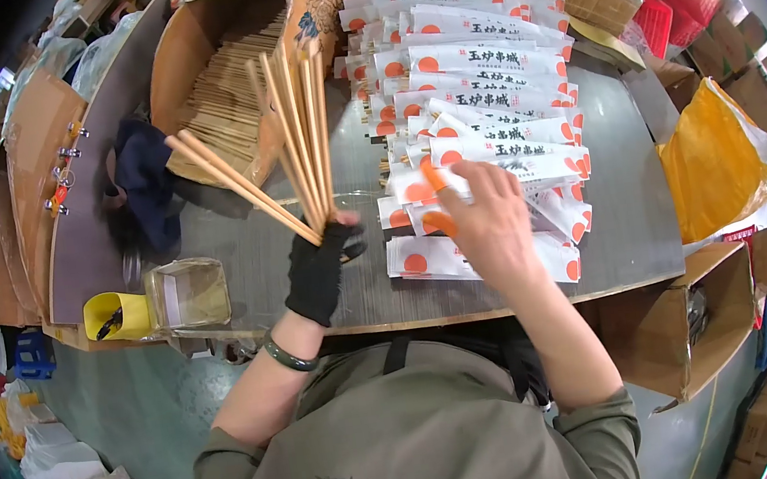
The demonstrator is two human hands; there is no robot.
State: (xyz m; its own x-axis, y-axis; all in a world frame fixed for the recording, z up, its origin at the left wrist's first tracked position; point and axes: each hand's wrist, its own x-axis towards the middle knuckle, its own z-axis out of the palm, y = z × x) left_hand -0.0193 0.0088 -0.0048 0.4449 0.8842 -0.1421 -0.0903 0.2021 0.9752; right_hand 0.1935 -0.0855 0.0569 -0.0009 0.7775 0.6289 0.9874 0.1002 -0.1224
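Observation:
My left hand (326, 261), in a black fingerless glove, is closed around the lower ends of several wooden chopsticks (298, 144). They fan out upward, with a pair tilted to the left. Orange covers sit on the thumb and index finger of my right hand (493, 225). Its fingers are curled about a white paper chopstick sleeve (411, 189) with an orange dot; the palm hides its far end. Beneath and beyond lies a long stack of printed paper sleeves (485, 56), overlapping in rows. Chopstick ends poke out at the stack's left side.
An open cardboard box (176, 63) full of loose chopsticks lies at the back left of the grey table (630, 197). A yellow cup (117, 315) and a clear container (187, 294) stand at the left front edge. An orange-yellow sack (717, 162) and an open carton (676, 327) are to the right.

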